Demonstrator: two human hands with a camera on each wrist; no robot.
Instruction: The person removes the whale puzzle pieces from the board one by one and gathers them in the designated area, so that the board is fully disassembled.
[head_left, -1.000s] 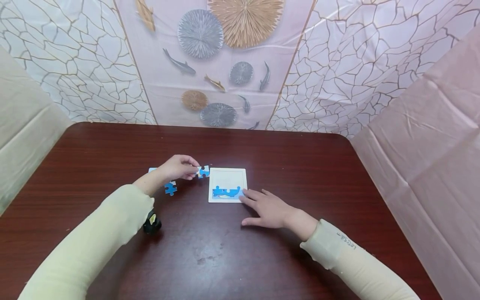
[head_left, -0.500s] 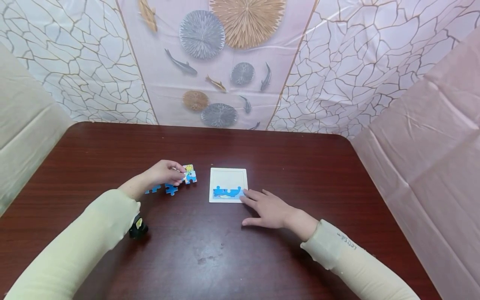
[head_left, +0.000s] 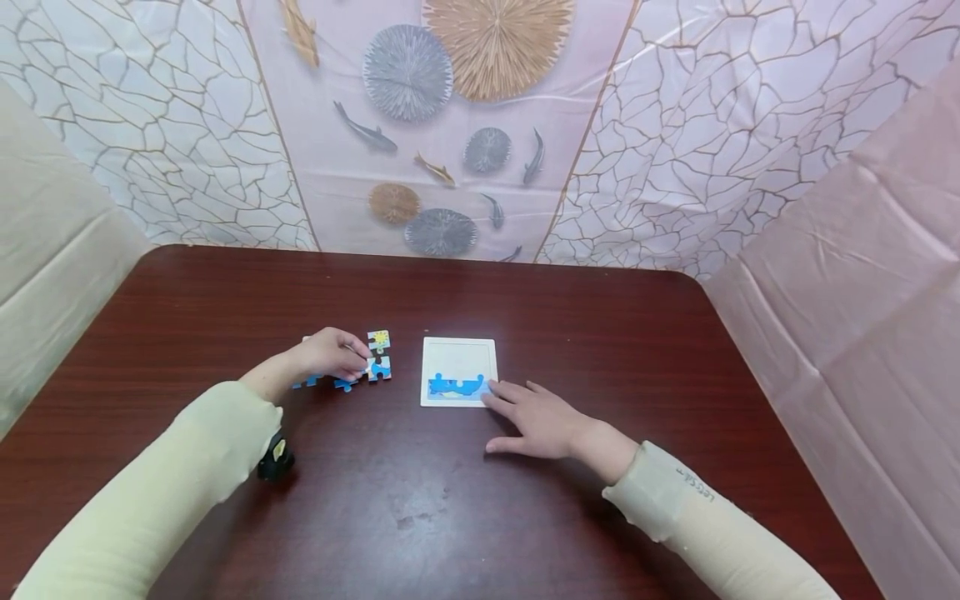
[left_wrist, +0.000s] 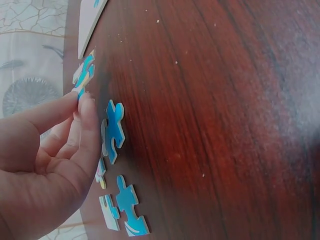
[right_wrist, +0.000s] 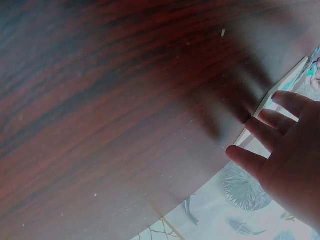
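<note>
My left hand pinches a blue-and-white jigsaw piece between thumb and forefinger, left of the puzzle tray. Just behind that piece lies another with a yellow sun. Under and beside the hand are several loose pieces, partly hidden in the head view. The left wrist view shows a blue piece near the fingers and another blue piece closer to the wrist. A blue picture strip fills the lower part of the white tray. My right hand, fingers spread, touches the tray's right edge.
All of this lies on a dark red-brown wooden table. Patterned cloth hangs behind the table's far edge. A black device sits at the left wrist.
My left hand has drawn back leftward from the tray with the piece, then shifted slightly down. The sun piece has come into view behind it. My right hand stays at the tray.
</note>
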